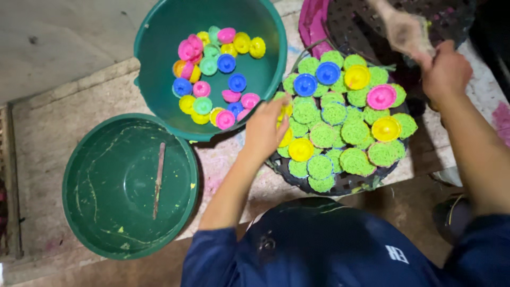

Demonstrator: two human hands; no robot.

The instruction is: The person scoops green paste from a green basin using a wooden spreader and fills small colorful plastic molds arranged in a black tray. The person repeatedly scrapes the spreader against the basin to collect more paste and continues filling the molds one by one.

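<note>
stone ledge; right hand grips a blurred, cut-off brush.

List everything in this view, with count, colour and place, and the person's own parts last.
Cup basin: one, dark green, top centre, holding loose moulds.
Loose moulds: roughly two dozen, pink, yellow, blue and green, piled in the cup basin.
Empty basin: one, dark green, smeared, lower left.
Stick: one, brownish, lying in the empty basin.
Tray: one, dark, perforated, centre right.
Green cakes: many, packed on the tray.
Upturned moulds: several, blue, yellow and pink, among the cakes.
Pink cloth: one, top, behind the tray.
Left hand: at the tray's left edge, touching a yellow mould.
Right hand: upper right, gripping a blurred pale tool.
</note>
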